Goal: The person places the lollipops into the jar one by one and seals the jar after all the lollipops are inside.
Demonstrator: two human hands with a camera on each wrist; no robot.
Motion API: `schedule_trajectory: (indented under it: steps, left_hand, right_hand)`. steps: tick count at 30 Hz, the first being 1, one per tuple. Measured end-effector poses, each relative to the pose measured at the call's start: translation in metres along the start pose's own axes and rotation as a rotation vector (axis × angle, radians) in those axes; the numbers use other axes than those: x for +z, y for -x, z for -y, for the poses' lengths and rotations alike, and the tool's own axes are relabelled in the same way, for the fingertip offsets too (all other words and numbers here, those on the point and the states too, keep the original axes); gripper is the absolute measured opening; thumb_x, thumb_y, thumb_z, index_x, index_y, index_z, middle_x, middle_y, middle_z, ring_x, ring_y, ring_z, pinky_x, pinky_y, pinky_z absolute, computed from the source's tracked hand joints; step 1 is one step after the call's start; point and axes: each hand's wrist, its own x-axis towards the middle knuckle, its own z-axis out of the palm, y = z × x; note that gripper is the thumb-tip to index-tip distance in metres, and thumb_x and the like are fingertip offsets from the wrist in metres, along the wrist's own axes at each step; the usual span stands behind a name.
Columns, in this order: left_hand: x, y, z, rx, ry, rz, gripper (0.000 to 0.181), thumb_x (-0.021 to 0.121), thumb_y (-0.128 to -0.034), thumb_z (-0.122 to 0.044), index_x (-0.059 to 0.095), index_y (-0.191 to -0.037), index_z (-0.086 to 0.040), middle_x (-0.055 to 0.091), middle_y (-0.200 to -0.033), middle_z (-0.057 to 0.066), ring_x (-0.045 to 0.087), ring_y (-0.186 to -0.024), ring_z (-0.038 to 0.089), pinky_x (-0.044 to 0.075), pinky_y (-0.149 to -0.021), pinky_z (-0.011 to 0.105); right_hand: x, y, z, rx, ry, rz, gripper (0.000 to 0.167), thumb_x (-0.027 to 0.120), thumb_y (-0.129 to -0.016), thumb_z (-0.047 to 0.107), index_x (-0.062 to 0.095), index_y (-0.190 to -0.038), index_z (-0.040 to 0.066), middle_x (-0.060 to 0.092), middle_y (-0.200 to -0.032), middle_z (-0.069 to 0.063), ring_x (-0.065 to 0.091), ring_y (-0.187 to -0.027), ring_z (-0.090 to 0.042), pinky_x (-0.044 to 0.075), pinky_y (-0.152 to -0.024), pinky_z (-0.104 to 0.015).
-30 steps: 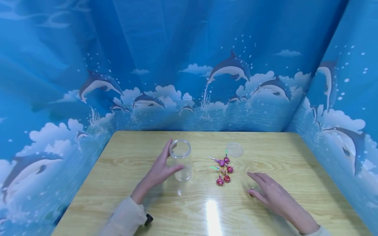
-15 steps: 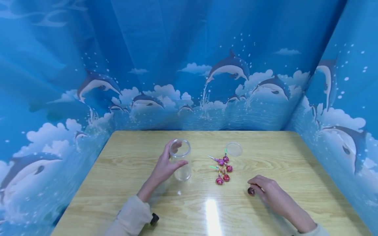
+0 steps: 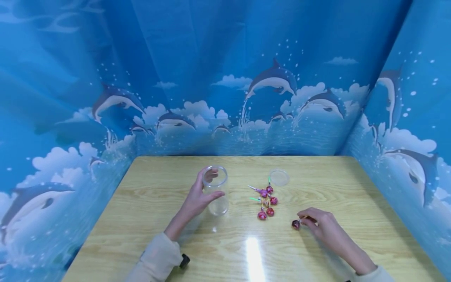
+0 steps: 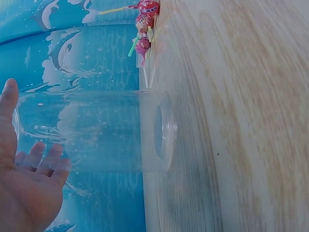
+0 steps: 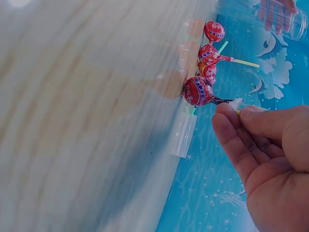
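- Right hand (image 3: pixel 327 228): pinches a round-headed, red-wrapped lollipop (image 3: pixel 295 224) between thumb and fingers.
- Left hand (image 3: pixel 195 200): curves round a clear, cylindrical plastic jar (image 4: pixel 106 128).

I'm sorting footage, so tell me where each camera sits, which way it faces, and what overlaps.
Head: worn on the head, facing forward and down at the table, loose lollipops and blue curtain; left grip, right grip and sleeves show.
Left wrist: on that wrist, facing the clear jar, loose lollipops near the top edge; the left grip shows.
Right wrist: on that wrist, facing the held lollipop; the right grip shows large, the left grip in the top right corner.
Shared: both wrist views show the clear jar and loose lollipops.
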Motion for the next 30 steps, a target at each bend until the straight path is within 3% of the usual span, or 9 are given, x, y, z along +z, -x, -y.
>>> schedule_trajectory:
  steps: [7, 15, 20, 30]
  left_hand:
    - [0.001, 0.0, 0.001, -0.003, 0.01, -0.001, 0.087, 0.086, -0.0806, -0.001, 0.036, -0.152, -0.002, 0.055, -0.144, 0.018, 0.052, -0.134, 0.039, 0.037, -0.116, 0.057]
    - [0.001, 0.001, 0.0, -0.026, 0.018, 0.001, 0.089, 0.086, -0.0808, -0.001, 0.034, -0.153, -0.004, 0.054, -0.146, 0.018, 0.051, -0.136, 0.039, 0.036, -0.116, 0.058]
    - [0.001, 0.001, 0.0, -0.037, 0.018, 0.005, 0.09, 0.086, -0.0813, -0.002, 0.033, -0.153, -0.005, 0.053, -0.146, 0.017, 0.051, -0.136, 0.038, 0.035, -0.117, 0.058]
    - [0.001, 0.0, 0.001, -0.044, 0.021, 0.01, 0.09, 0.086, -0.082, -0.004, 0.032, -0.155, -0.005, 0.053, -0.147, 0.015, 0.05, -0.138, 0.036, 0.034, -0.118, 0.056]
  right_hand:
    - [0.005, 0.001, -0.005, 0.08, -0.129, -0.07, 0.028, 0.076, -0.078, -0.021, 0.075, -0.098, -0.002, 0.076, -0.089, -0.009, 0.072, -0.074, -0.009, 0.057, -0.063, -0.016]
    - [0.005, -0.004, -0.003, 0.356, -0.394, -0.05, 0.013, 0.068, -0.091, -0.014, 0.073, -0.102, -0.009, 0.075, -0.089, -0.015, 0.073, -0.073, -0.012, 0.063, -0.067, -0.031]
    - [-0.002, -0.013, 0.004, 0.454, -0.52, -0.031, 0.015, 0.067, -0.097, -0.005, 0.07, -0.108, -0.014, 0.075, -0.09, -0.019, 0.074, -0.076, -0.016, 0.063, -0.073, -0.036]
    - [-0.003, -0.035, 0.016, 0.48, -0.457, -0.035, 0.027, 0.072, -0.099, 0.016, 0.072, -0.111, -0.008, 0.075, -0.084, -0.009, 0.073, -0.077, -0.018, 0.061, -0.076, -0.031]
